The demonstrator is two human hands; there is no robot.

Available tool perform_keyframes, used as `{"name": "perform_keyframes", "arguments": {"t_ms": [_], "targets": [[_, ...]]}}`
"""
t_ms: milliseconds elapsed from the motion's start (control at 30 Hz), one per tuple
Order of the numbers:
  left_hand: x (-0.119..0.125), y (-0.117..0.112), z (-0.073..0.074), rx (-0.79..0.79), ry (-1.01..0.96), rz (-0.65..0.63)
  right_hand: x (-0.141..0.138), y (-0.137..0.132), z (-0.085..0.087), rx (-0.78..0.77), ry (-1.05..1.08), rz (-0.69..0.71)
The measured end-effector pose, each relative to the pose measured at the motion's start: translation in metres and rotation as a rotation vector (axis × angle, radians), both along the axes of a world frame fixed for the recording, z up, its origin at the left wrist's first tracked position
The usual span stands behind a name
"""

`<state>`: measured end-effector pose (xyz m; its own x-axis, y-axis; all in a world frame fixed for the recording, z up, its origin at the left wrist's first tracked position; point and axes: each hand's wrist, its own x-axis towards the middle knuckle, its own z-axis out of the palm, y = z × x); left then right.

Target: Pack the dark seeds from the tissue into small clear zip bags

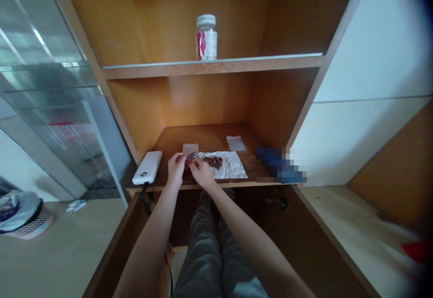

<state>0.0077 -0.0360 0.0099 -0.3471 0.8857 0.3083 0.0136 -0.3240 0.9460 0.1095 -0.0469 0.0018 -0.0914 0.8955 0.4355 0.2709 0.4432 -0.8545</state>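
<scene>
My left hand and my right hand meet over the front of a brown wooden shelf. Both pinch a small clear bag with something dark inside; its contents are too small to name. Just to the right lies a white paper towel with a heap of small dark reddish-brown pieces on it. Two more small clear bags lie flat on the shelf, one behind my hands and one farther back right.
A white power bank with a dangling cable lies at the shelf's left front. A clear jar with a white lid stands on the upper shelf. A blurred blue object sits at the right front. A basket is on the floor, left.
</scene>
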Motion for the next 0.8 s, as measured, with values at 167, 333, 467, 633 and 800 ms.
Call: {"name": "perform_keyframes", "arguments": {"t_ms": [167, 333, 467, 633, 800], "targets": [[-0.004, 0.003, -0.004, 0.071, 0.157, -0.009, -0.004, -0.006, 0.003, 0.065, -0.145, -0.042], [-0.003, 0.001, -0.004, 0.057, 0.199, -0.019, 0.002, -0.005, 0.01, 0.125, -0.174, 0.007], [0.001, -0.002, -0.001, -0.074, 0.161, -0.056, 0.036, 0.019, 0.02, 0.175, -0.15, -0.141], [0.003, -0.002, -0.001, -0.106, 0.14, -0.082, 0.102, 0.065, 0.016, 0.173, -0.346, -0.499], [0.003, -0.001, -0.002, -0.095, 0.145, -0.092, 0.136, 0.09, -0.004, 0.063, -0.558, -0.593]]}}
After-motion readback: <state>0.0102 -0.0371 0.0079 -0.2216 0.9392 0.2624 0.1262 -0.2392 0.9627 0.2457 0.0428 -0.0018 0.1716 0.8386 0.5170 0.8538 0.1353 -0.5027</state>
